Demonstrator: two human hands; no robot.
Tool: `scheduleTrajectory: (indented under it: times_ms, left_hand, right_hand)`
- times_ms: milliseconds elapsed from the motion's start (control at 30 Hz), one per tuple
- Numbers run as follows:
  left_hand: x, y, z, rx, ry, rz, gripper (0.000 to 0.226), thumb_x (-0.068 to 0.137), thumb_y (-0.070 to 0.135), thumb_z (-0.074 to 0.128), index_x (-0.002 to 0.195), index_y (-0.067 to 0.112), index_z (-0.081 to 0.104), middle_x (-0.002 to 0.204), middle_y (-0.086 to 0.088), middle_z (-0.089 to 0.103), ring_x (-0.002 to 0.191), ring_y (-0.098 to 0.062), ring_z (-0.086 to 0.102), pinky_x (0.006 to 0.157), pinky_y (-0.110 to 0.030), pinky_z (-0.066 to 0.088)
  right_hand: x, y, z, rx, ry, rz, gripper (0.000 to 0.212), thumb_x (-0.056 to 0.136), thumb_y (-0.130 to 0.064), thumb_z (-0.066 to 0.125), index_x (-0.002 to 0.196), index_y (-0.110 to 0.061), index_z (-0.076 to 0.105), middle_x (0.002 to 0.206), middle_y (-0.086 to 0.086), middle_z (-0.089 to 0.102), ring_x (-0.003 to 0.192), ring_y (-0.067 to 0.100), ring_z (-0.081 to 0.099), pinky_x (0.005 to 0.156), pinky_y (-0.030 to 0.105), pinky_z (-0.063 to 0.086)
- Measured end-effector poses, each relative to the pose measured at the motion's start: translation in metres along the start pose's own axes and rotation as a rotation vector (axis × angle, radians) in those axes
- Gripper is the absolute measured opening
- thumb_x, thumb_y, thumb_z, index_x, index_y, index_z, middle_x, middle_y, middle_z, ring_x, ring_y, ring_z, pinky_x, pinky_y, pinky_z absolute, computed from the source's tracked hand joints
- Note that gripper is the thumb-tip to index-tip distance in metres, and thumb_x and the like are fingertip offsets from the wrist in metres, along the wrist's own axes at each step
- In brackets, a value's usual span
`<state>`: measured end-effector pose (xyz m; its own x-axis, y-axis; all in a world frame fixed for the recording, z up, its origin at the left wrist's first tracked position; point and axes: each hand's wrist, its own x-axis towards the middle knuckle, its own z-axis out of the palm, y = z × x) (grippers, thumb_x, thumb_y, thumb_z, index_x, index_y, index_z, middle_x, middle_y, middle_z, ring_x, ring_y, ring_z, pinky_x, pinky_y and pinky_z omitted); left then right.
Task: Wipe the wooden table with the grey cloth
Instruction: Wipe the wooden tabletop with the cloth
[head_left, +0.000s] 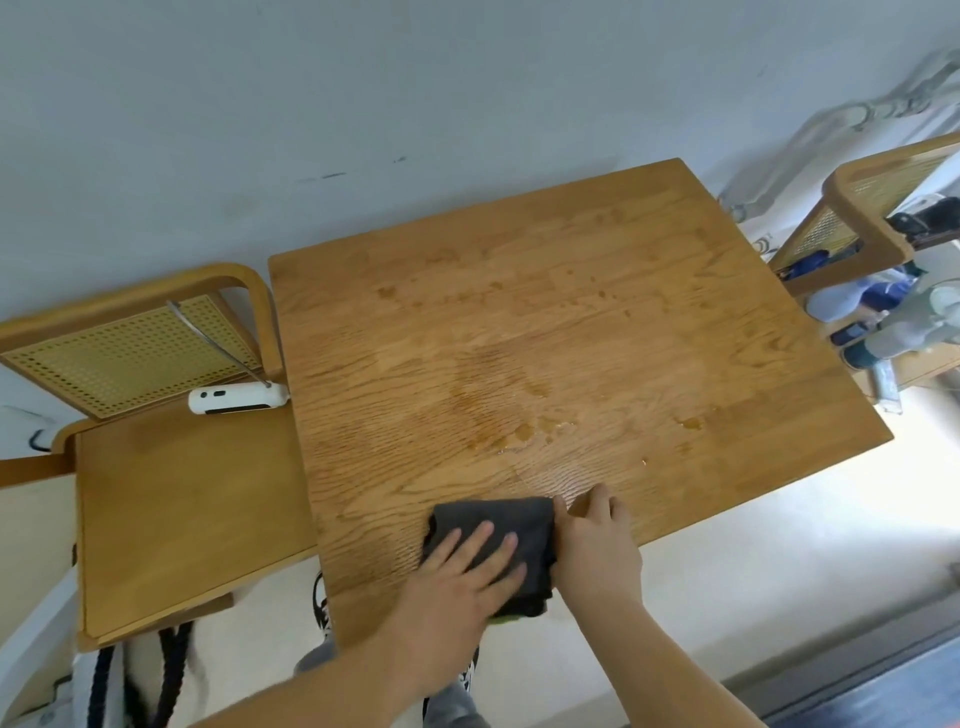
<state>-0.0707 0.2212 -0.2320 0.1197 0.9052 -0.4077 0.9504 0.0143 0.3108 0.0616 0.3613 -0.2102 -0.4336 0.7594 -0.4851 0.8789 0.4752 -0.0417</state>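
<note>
Left hand (460, 579) presses flat-fingered on the grey cloth (530, 525), lengthwise near-far; right hand (597, 551) fingers curl beside it, grip unclear.

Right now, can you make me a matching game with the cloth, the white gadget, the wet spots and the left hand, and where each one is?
Things:
1 grey cloth
2 white gadget
3 wet spots
4 left hand

Places:
A on the chair seat
B flat on the cloth
C middle of the wooden table
D near edge of the table

Pairs: 1-D, 2-A, 3-C, 4-B.
</note>
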Motion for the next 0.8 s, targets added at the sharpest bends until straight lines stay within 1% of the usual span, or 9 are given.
scheduleTrajectory:
  times_ms: [100, 167, 233, 300, 467, 567, 633, 700, 800]
  left_hand:
    - [0.014, -0.042, -0.015, 0.106, 0.02, 0.111, 0.063, 0.105, 0.031, 0.039, 0.16, 0.038, 0.009, 0.166, 0.011, -0.012, 0.154, -0.02, -0.018, 0.125, -0.044, -0.009]
    - [0.036, -0.064, -0.031, 0.081, 0.028, -0.049, 0.069, 0.103, 0.023, 0.042, 0.16, 0.041, 0.006, 0.167, 0.011, -0.015, 0.155, -0.017, -0.016, 0.126, -0.043, -0.008]
    - [0.057, -0.063, -0.044, -0.041, 0.122, -0.268, 0.074, 0.103, 0.018, 0.041, 0.16, 0.041, 0.001, 0.167, 0.01, -0.017, 0.154, -0.018, -0.019, 0.127, -0.043, -0.006]
    - [0.068, -0.041, -0.041, -0.114, 0.17, -0.372, 0.078, 0.101, 0.014, 0.043, 0.16, 0.039, 0.0, 0.168, 0.01, -0.016, 0.154, -0.021, -0.021, 0.127, -0.044, -0.005]
    - [0.041, -0.019, -0.022, 0.0, 0.077, -0.023, 0.067, 0.104, 0.027, 0.042, 0.162, 0.033, 0.009, 0.169, 0.007, -0.01, 0.151, -0.015, -0.021, 0.127, -0.044, -0.004]
    - [0.045, -0.069, -0.044, 0.124, -0.044, 0.008, 0.07, 0.104, 0.023, 0.043, 0.16, 0.039, 0.005, 0.167, 0.01, -0.015, 0.154, -0.016, -0.017, 0.127, -0.043, -0.002]
    - [0.05, -0.079, -0.052, 0.033, 0.039, -0.214, 0.074, 0.103, 0.016, 0.043, 0.16, 0.04, 0.003, 0.168, 0.01, -0.015, 0.155, -0.018, -0.014, 0.127, -0.043, 0.001]
    - [0.051, -0.059, -0.044, -0.122, 0.144, -0.4, 0.081, 0.099, 0.01, 0.047, 0.16, 0.039, 0.001, 0.169, 0.008, -0.014, 0.155, -0.021, -0.014, 0.127, -0.044, 0.001]
    - [0.037, -0.009, -0.011, -0.06, 0.127, -0.293, 0.088, 0.094, 0.011, 0.054, 0.161, 0.034, 0.001, 0.17, 0.005, -0.013, 0.156, -0.027, -0.014, 0.126, -0.047, -0.001]
  right_hand:
    - [0.003, 0.003, -0.001, 0.041, -0.05, -0.007, 0.099, 0.072, -0.049, 0.085, 0.155, -0.036, 0.033, 0.163, 0.018, 0.014, 0.149, 0.038, 0.016, 0.101, 0.039, 0.052]
    - [0.005, 0.002, -0.004, 0.042, -0.081, 0.0, 0.106, 0.063, -0.052, 0.089, 0.153, -0.037, 0.035, 0.16, 0.016, 0.016, 0.147, 0.037, 0.016, 0.1, 0.041, 0.052]
    - [0.005, 0.0, -0.006, 0.021, -0.091, 0.008, 0.106, 0.064, -0.051, 0.089, 0.153, -0.035, 0.034, 0.158, 0.016, 0.018, 0.146, 0.037, 0.017, 0.099, 0.04, 0.051]
    - [0.004, -0.002, -0.006, -0.004, -0.096, 0.014, 0.105, 0.065, -0.052, 0.089, 0.152, -0.032, 0.035, 0.159, 0.018, 0.017, 0.146, 0.038, 0.018, 0.101, 0.04, 0.05]
    - [0.004, -0.007, -0.005, 0.009, -0.099, 0.056, 0.066, 0.064, -0.052, 0.091, 0.12, -0.025, 0.07, 0.157, 0.017, 0.024, 0.144, 0.036, 0.024, 0.103, 0.038, 0.048]
    - [0.007, -0.006, -0.005, 0.007, -0.11, 0.034, 0.089, 0.064, -0.05, 0.091, 0.141, -0.026, 0.053, 0.158, 0.021, 0.02, 0.145, 0.039, 0.02, 0.105, 0.04, 0.047]
    - [0.008, -0.009, -0.006, -0.024, -0.12, 0.036, 0.104, 0.067, -0.048, 0.09, 0.153, -0.026, 0.035, 0.16, 0.024, 0.017, 0.147, 0.042, 0.018, 0.106, 0.042, 0.046]
    - [0.009, -0.012, -0.004, -0.034, -0.131, 0.057, 0.109, 0.069, -0.045, 0.091, 0.157, -0.023, 0.03, 0.161, 0.027, 0.014, 0.149, 0.045, 0.016, 0.106, 0.043, 0.047]
    - [0.009, -0.013, -0.001, -0.064, -0.125, 0.071, 0.106, 0.068, -0.046, 0.091, 0.153, -0.017, 0.036, 0.161, 0.032, 0.015, 0.148, 0.046, 0.018, 0.108, 0.04, 0.045]
